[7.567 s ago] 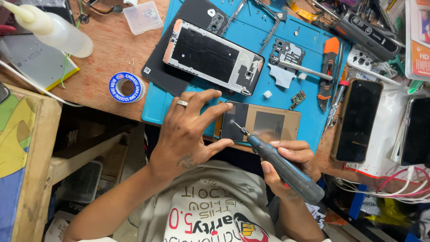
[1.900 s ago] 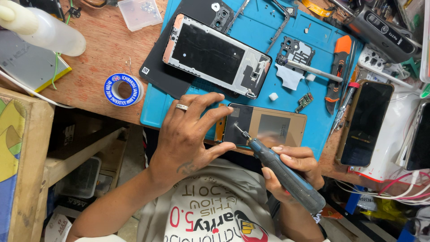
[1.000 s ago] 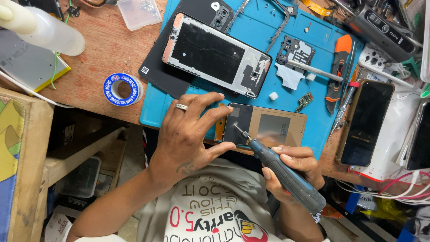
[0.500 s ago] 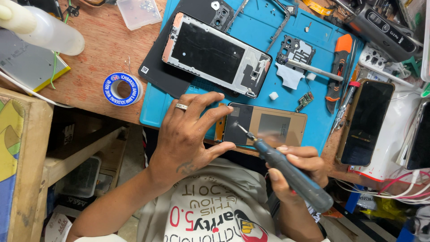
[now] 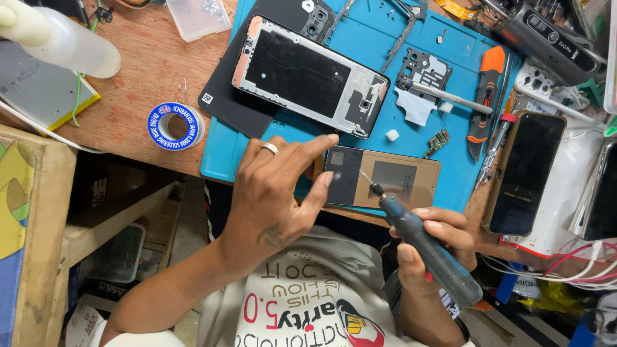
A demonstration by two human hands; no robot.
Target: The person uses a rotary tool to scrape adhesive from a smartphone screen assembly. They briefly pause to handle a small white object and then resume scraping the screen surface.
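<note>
1. Tan flat panel (image 5: 385,184) with dark square patches lying at the near edge of the blue work mat (image 5: 443,154), partly over the counter (image 5: 148,71) edge.
2. Left hand (image 5: 273,193) spread over the left end of the panel; index finger and thumb tip pressing on its dark end, ring visible on one finger.
3. Right hand (image 5: 432,241) wrapped shut around a grey pen-shaped rotary tool (image 5: 424,247); thin bit touching the panel surface near its middle, tool tilted.
4. Beyond the panel on the mat: opened phone frame (image 5: 308,80), silver rim, dark inside, lying diagonally over a black back cover (image 5: 231,103).
5. Right of the panel on the mat: small green circuit piece (image 5: 437,141), white cube (image 5: 392,135), orange-and-black knife (image 5: 485,96).
6. Further right of the panel, off the mat: dark-screened phone (image 5: 524,173), face up.
7. Left of the panel on bare wood: blue-and-white wire spool (image 5: 173,125); further left, translucent squeeze bottle (image 5: 61,42).
</note>
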